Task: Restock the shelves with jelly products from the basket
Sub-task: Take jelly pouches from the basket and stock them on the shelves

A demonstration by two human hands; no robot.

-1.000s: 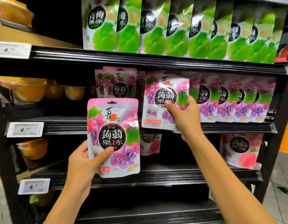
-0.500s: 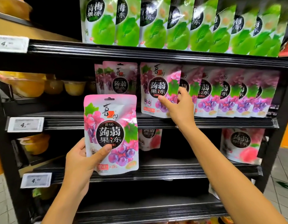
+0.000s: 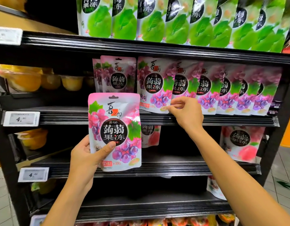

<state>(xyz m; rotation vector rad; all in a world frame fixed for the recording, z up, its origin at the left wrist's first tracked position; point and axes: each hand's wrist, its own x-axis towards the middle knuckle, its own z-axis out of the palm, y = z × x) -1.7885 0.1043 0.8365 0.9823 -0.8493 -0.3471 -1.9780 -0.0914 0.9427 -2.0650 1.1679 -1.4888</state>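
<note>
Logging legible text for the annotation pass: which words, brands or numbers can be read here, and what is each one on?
"jǔ ruò", "蒟蒻果冻": held grape pouch, in the left hand; brand script stylised, percentage blurred.
"蒟蒻果冻": shelved grape pouch and peach pouch.
"梅", "冻": green pouches, labels cut off by the frame.
"4.": price tags, rest blurred.

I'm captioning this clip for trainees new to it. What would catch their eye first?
The glossy pink-and-purple grape jelly pouch, gripped by the left hand at centre frame. Then the right hand pinching the bottom corner of a matching pouch standing on the black middle shelf, and the row of bright green jelly pouches along the top shelf.
</note>
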